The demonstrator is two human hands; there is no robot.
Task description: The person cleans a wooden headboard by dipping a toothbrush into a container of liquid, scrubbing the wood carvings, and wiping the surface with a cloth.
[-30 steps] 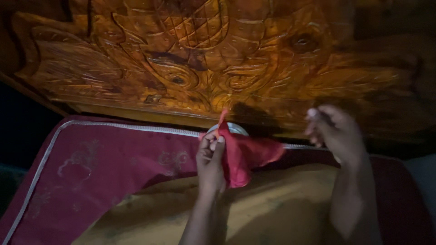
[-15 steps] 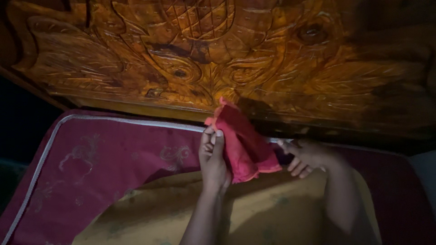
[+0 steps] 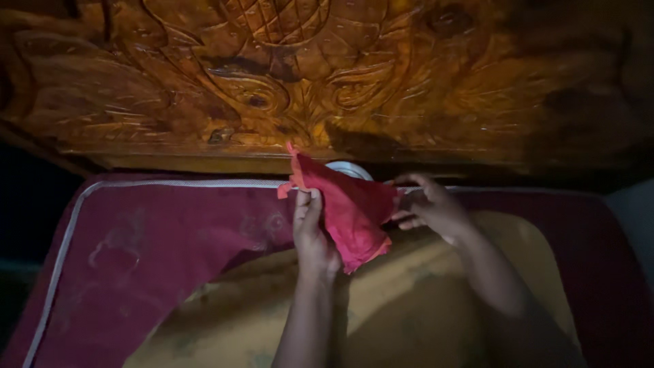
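Dim, warm light falls from the wearer's side onto the carved wooden headboard (image 3: 327,75); corners sink into black, and everything looks soft and grainy.

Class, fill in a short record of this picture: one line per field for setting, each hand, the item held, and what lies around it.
Setting: dim light, view down onto a bed
Left hand: grips the red cloth near its upper corner
Right hand: fingers at the cloth's right edge
Red cloth: small, crumpled, held up above the bedding
Headboard: carved, glossy brown wood
Mattress: maroon, pale piping along its edge
Sheet: yellow, under the forearms
White round object: partly hidden behind the cloth; kind unclear
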